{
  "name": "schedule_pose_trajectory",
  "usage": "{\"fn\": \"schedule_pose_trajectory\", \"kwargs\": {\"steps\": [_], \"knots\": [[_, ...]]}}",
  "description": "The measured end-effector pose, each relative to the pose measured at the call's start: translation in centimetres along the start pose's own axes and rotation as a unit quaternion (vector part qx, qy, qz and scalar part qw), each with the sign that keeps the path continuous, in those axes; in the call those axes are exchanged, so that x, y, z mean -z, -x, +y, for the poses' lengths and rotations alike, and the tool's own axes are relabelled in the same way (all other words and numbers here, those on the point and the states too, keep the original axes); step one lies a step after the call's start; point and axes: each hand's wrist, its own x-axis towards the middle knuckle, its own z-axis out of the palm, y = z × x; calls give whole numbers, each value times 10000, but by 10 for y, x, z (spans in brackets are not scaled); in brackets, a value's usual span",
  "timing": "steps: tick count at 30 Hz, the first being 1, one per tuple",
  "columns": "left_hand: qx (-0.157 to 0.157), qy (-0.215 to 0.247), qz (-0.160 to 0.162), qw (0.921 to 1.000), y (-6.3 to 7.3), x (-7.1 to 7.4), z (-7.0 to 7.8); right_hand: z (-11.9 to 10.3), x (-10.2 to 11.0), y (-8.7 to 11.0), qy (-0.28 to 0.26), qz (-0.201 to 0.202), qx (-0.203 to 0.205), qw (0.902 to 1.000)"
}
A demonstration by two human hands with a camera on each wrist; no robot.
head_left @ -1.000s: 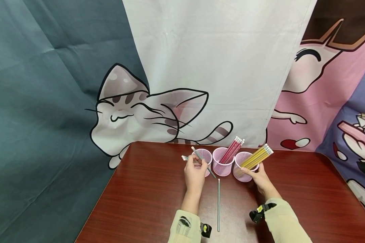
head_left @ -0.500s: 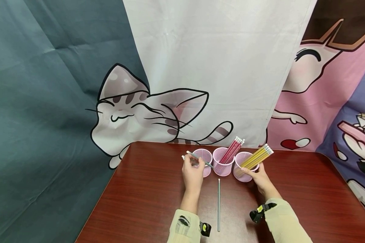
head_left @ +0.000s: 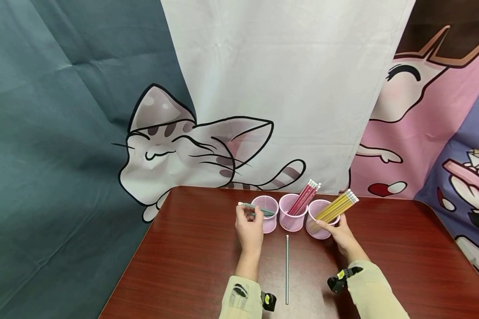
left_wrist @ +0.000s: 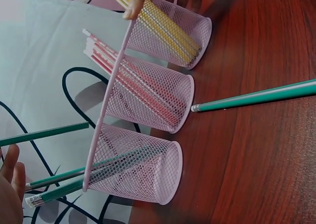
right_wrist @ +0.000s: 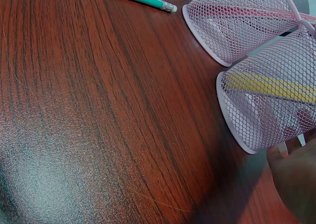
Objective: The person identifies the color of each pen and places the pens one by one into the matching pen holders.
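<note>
My left hand [head_left: 249,232] pinches a green pencil [left_wrist: 49,133], its tip at the mouth of the left pink mesh cup [head_left: 268,225]. Inside that cup two other green pencils [left_wrist: 64,189] lean, their eraser ends beyond the rim beside the hand. My right hand [head_left: 344,237] grips the right mesh cup [head_left: 317,231], thumb at the rim and fingers round its far side. Yellow pencils [head_left: 337,207] lean to the right in this cup. Between them stands the middle mesh cup [head_left: 290,224] with red pencils [head_left: 303,197].
One loose green pencil [head_left: 287,270] lies on the brown wooden table [head_left: 183,266] in front of the cups, eraser end toward them. A printed cloth [head_left: 295,88] hangs behind the table's back edge.
My left hand has shifted slightly left. The pencil in it has swung from sloping across the cup's front to lying over its mouth. The right hand stays on its cup.
</note>
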Motion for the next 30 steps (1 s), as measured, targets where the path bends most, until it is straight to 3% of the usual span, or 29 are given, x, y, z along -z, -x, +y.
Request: {"fn": "schedule_pose_trajectory", "kwargs": {"steps": [4, 6, 13, 23, 30], "knots": [[-36, -106, -16, 9999, 1, 1, -2, 0, 0, -1, 10, 26, -2, 10000], [-153, -137, -60, 9998, 2, 1, -10, 0, 0, -1, 18, 39, -14, 10000], [-493, -220, -135, 9984, 2, 1, -14, 2, 0, -2, 1, 63, -6, 10000], [-1049, -1090, -371, 9878, 11, 1, -21, 4, 0, -2, -31, 57, 71, 10000], [-1093, -1439, -403, 9827, 16, 3, -27, 3, -1, -4, -28, 98, 53, 9999]]}}
